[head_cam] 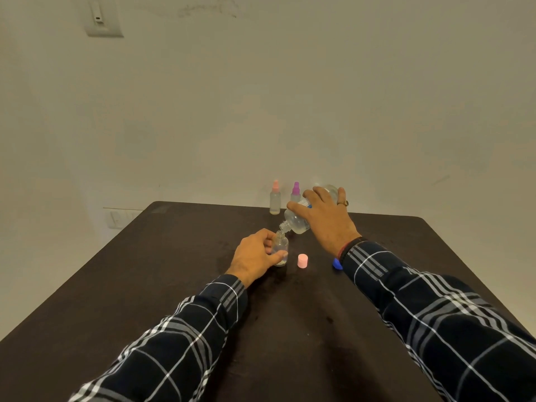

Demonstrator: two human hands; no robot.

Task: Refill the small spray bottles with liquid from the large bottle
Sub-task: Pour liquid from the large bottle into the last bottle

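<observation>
My left hand (255, 256) grips a small clear spray bottle (280, 247) that stands upright and uncapped on the dark table (174, 285). My right hand (324, 216) holds the large clear bottle (295, 221) tilted down to the left, with its open neck just above the small bottle's mouth. A pink cap (302, 260) stands on the table right of the small bottle. Two more small spray bottles stand at the far edge, one with a pink top (275, 198) and one with a purple top (295, 192).
A blue cap (336, 264) lies on the table, partly hidden under my right wrist. A plain wall rises behind the table, with a switch plate (103, 15) at the upper left and a socket (119, 219) low beside the table's far left corner.
</observation>
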